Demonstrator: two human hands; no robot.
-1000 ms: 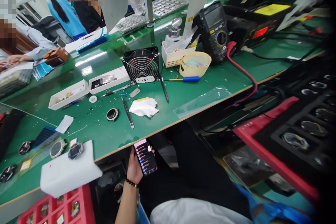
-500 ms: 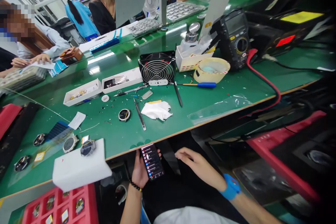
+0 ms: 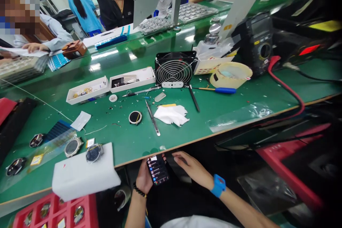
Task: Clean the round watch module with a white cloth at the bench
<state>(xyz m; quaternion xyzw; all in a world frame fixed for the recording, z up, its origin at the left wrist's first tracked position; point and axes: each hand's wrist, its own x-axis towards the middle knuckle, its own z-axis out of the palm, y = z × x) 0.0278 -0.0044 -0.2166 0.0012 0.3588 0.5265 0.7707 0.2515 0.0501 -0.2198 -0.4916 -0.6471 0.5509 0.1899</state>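
Smartphone (image 3: pixel 157 169) in the left hand (image 3: pixel 143 179)

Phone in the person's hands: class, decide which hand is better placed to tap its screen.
Probably the right hand: it is empty, open and just beside the phone, while the left hand is occupied, cradling the phone from beneath.

The one head-worn camera looks forward and down from the person's head, rolled so the near edge of the green workbench (image 3: pixel 203 121) rises rightward. The left hand (image 3: pixel 144 180) and right hand (image 3: pixel 191 169) sit close at the bottom; a co-worker (image 3: pixel 117 10) appears far beyond.
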